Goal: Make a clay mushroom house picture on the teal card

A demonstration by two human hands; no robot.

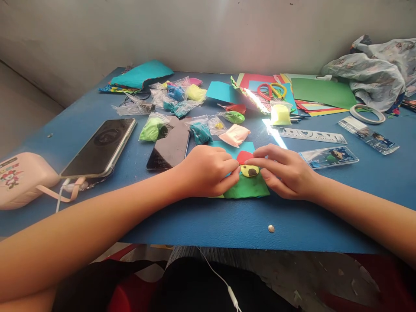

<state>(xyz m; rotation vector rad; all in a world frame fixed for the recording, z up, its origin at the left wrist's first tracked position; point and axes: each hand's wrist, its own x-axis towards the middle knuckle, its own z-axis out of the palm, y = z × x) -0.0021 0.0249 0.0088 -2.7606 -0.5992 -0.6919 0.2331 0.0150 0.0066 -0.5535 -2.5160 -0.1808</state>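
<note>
A small clay picture lies on a light blue card [224,150] near the front of the table. It has a green clay base [247,190], a yellow clay piece [249,170] with dark spots, and a red clay piece [244,157] above that. My left hand [212,170] is closed at the picture's left side, thumb and fingers pressed together by the red and yellow clay; what they pinch is hidden. From the right, my right hand [286,171] reaches in with fingers stretched and apart, the fingertips at the red clay's right edge.
Behind my hands are bagged clay [201,131], a peach clay lump [235,135] and a dark phone [169,145]. Another phone [99,147] and a pink case [26,180] lie left. Rightward are a ruler [312,135], a tape roll [367,114] and scissors [271,92].
</note>
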